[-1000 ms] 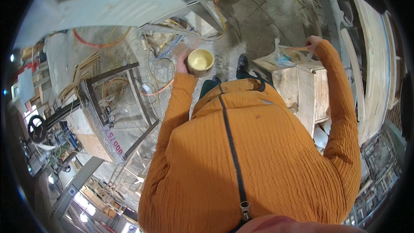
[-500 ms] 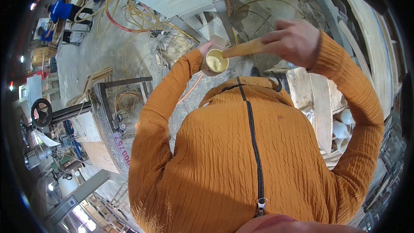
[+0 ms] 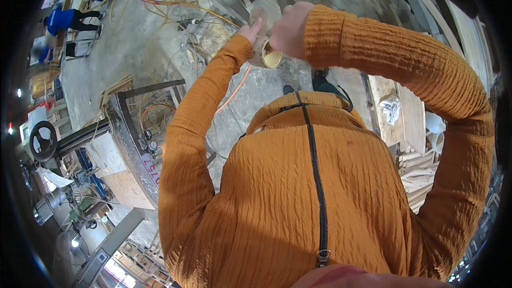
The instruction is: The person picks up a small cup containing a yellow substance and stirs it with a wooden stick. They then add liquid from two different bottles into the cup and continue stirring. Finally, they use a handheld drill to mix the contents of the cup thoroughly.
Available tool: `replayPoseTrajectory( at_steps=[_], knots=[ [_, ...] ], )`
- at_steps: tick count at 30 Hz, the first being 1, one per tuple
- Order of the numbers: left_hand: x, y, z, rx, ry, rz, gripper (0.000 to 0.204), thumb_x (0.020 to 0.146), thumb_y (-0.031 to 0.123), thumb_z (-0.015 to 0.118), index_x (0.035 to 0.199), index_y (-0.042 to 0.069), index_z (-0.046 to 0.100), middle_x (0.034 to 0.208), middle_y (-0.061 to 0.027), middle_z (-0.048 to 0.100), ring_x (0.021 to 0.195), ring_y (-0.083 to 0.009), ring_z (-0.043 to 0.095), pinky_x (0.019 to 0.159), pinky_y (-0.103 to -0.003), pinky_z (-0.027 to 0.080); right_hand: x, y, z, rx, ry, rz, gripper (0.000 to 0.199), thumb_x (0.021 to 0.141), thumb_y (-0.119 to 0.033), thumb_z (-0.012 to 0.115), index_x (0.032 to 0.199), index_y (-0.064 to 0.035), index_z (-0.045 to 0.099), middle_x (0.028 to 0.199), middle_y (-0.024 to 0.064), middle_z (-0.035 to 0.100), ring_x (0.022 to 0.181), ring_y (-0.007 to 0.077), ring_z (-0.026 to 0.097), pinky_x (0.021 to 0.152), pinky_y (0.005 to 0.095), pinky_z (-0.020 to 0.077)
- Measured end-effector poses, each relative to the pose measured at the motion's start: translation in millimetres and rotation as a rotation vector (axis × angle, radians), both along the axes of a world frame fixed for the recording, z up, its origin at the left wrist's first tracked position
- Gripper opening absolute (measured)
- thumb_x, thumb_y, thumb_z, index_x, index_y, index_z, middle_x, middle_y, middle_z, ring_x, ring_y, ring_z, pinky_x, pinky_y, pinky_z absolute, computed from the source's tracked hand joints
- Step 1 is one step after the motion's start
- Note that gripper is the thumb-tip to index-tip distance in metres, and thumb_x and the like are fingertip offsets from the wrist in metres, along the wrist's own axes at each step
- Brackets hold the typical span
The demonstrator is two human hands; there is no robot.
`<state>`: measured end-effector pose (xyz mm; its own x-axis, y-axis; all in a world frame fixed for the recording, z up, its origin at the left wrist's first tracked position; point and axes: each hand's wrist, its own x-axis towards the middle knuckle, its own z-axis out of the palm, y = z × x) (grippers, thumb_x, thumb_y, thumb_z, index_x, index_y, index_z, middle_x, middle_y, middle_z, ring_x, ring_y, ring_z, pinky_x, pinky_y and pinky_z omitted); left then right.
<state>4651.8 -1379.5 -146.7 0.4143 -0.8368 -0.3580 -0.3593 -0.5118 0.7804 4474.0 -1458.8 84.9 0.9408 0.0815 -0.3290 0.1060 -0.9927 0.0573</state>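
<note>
My left hand (image 3: 250, 31) is closed on a small round pot (image 3: 258, 54) at the far middle of the view. The pot leans, its mouth turned toward my right hand, and pale yellow, creamy stuff shows inside. Close against its rim, my right hand (image 3: 290, 31) is a fist, knuckles up. The flat wooden stick it gripped a moment earlier is almost wholly hidden by the fist; a tan bit shows at the pot's mouth. A brownish, see-through-looking piece (image 3: 259, 16) sits just beyond my left fingers; I cannot make out its kind.
To the left stands a metal-framed machine with a black handwheel (image 3: 43, 141). Yellow and red hoses (image 3: 154, 0) lie coiled on the concrete floor. Wooden boards (image 3: 386, 109) and a crumpled white rag (image 3: 391, 110) are at the right. People in blue (image 3: 60, 20) work far left.
My right hand has moved left and down to the pot, taking the wooden stick out of sight behind the fist. The pot has tipped further and sits slightly higher in view.
</note>
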Motion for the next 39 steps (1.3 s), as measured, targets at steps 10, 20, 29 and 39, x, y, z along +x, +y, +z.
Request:
replayPoseTrajectory(
  at_steps=[10,20,29,39],
  knots=[
    [-21,-2,52,-0.321,0.589,0.207,0.052,0.091,0.045,0.040,0.105,-0.005,0.048,0.082,-0.0178,0.063,0.069,-0.0243,0.063,0.063,-0.034,0.053,-27,-54,-17,0.639,0.106,-0.475,0.017,0.076,-0.015,0.059,0.088,-0.0055,0.065,0.071,0.0060,0.063,0.061,0.0172,0.060,0.055,0.0307,0.0479],
    [-1,13,104,-0.743,0.796,0.436,0.056,0.089,0.050,0.040,0.097,-0.004,0.049,0.080,-0.0213,0.061,0.070,-0.0311,0.063,0.064,-0.042,0.055,-67,-67,-58,1.613,0.138,-0.994,0.026,0.082,-0.017,0.058,0.105,-0.0053,0.058,0.074,0.0048,0.058,0.049,0.0110,0.055,0.029,0.0192,0.0329],
    [40,4,131,-1.177,0.840,0.526,0.068,0.082,0.066,0.034,0.109,0.003,0.038,0.090,-0.0278,0.055,0.086,-0.0422,0.056,0.077,-0.051,0.049,-61,-27,-47,2.042,-0.112,-0.997,0.030,0.087,-0.019,0.054,0.114,-0.0051,0.052,0.089,0.0112,0.061,0.052,0.0112,0.057,0.032,0.0153,0.0355],
    [45,13,164,-1.079,0.562,0.496,0.069,0.083,0.066,0.028,0.113,0.005,0.041,0.091,-0.0224,0.053,0.094,-0.0388,0.053,0.085,-0.052,0.043,-45,-6,5,0.336,-0.857,-0.230,0.025,0.076,-0.007,0.053,0.099,-0.0140,0.060,0.098,-0.0027,0.061,0.079,0.0225,0.057,0.061,0.0333,0.0529]
  ],
)
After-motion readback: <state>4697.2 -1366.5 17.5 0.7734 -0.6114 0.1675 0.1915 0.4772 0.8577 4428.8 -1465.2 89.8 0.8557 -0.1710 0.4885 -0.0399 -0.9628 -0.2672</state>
